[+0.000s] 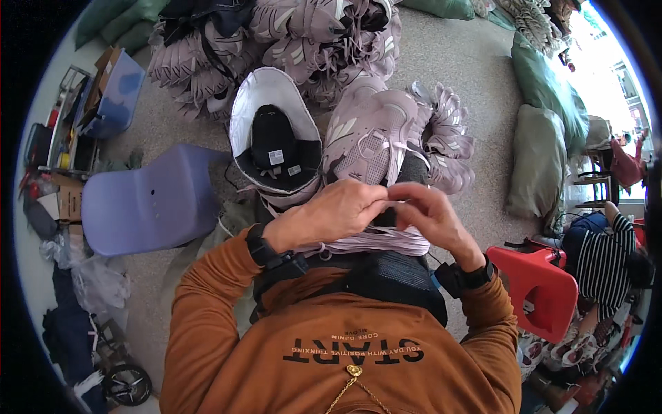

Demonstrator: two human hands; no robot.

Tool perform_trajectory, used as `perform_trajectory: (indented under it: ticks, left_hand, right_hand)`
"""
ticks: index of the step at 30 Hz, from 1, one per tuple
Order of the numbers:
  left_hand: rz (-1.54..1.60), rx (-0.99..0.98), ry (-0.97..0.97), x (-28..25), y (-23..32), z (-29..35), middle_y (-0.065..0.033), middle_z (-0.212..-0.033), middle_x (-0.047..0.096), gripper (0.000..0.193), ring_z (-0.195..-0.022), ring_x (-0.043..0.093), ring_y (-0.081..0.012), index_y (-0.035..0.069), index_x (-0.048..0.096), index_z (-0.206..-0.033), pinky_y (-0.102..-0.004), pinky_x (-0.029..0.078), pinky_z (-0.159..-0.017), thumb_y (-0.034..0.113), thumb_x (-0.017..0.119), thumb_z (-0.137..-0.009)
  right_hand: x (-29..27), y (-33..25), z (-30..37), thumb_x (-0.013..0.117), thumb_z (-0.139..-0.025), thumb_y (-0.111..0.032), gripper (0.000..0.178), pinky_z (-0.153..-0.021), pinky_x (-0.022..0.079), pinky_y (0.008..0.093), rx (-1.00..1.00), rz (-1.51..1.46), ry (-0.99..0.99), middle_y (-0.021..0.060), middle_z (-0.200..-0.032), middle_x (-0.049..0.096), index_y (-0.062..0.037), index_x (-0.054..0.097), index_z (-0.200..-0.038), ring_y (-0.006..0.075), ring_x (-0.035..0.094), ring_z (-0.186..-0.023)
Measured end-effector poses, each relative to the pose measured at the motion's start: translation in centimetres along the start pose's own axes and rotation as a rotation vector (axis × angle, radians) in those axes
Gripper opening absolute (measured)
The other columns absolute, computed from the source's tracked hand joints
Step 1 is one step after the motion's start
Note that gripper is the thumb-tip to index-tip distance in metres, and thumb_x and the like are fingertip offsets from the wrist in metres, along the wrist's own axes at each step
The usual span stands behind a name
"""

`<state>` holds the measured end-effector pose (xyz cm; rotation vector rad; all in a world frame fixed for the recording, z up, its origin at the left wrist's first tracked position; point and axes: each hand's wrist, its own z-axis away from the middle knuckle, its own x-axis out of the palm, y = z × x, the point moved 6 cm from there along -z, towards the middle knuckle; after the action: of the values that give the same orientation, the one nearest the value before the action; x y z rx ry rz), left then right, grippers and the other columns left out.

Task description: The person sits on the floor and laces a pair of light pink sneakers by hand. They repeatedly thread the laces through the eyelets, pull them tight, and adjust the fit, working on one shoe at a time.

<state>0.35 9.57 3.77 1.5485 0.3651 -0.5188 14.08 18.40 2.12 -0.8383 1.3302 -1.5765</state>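
Left hand pinched, right hand loosely curled, fingertips nearly meeting (grip contents cannot be determined); mauve sneaker upper lies just beyond, nearer the left, long axis pointing away.

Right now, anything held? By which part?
Can't tell: left hand and right hand meet at the fingertips near the pale lace bundle; anything pinched there is too small to make out.
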Motion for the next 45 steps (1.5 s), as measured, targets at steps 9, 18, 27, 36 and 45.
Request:
perform_trajectory:
  ticks: [9, 18, 27, 36, 45]
  left_hand:
    - [-0.055, 0.022, 0.1, -2.6, -1.0, -0.3, -0.0195, -0.08, 0.063, 0.014, -0.077, 0.064, -0.04, -0.002, 0.063, -0.095, -0.0432, 0.049, -0.067, 0.011, 0.059, -0.097]
    - [-0.144, 0.13, 0.165, -2.6, 1.0, -1.7, -0.0194, -0.085, 0.064, 0.012, -0.08, 0.065, -0.0401, -0.001, 0.063, -0.095, -0.0445, 0.051, -0.069, 0.01, 0.061, -0.094]
    - [-0.273, 0.159, 0.196, -3.1, 1.5, -3.0, -0.0165, -0.082, 0.061, 0.013, -0.079, 0.062, -0.0392, 0.002, 0.063, -0.09, -0.0451, 0.05, -0.067, 0.014, 0.067, -0.09]
    - [-0.594, 0.215, 0.376, -4.0, -1.5, -4.6, -0.0108, -0.091, 0.06, 0.017, -0.088, 0.061, -0.0317, 0.006, 0.065, -0.093, -0.042, 0.045, -0.077, 0.018, 0.073, -0.085]
    - [-0.723, 0.327, 0.354, -3.4, -1.0, -3.8, -0.0076, -0.09, 0.058, 0.013, -0.092, 0.058, -0.0277, 0.008, 0.065, -0.089, -0.0417, 0.04, -0.086, 0.015, 0.073, -0.081]
  right_hand:
    - [-2.7, 0.1, 0.1, 0.063, -0.095, -0.006, 0.012, -0.06, 0.05, 0.0252, -0.1, 0.568, 0.064, 0.0061, -0.08, 0.066, 0.0019, 0.067, -0.103, 0.0091, 0.061, -0.066]
    - [-0.1, -0.4, -2.3, 0.065, -0.097, -0.007, 0.018, -0.064, 0.053, 0.0243, -0.096, 0.07, 0.137, 0.0042, -0.082, 0.069, 0.0023, 0.067, -0.112, 0.0075, 0.064, -0.071]
    - [-1.1, -0.2, -2.5, 0.063, -0.098, -0.008, 0.012, -0.062, 0.052, 0.0238, -0.044, 0.115, 0.206, 0.0039, -0.077, 0.067, 0.0013, 0.068, -0.104, 0.0069, 0.064, -0.069]
    - [-3.5, 2.9, -3.7, 0.061, -0.102, -0.016, 0.016, -0.05, 0.044, 0.0212, -0.069, -0.168, 0.394, -0.0008, -0.07, 0.061, -0.0012, 0.063, -0.1, 0.0056, 0.056, -0.057]
    - [-3.2, 2.4, -5.6, 0.065, -0.1, -0.02, 0.018, -0.047, 0.037, 0.0201, -0.072, -0.218, 0.368, -0.0044, -0.065, 0.055, -0.0015, 0.065, -0.097, 0.0039, 0.048, -0.051]
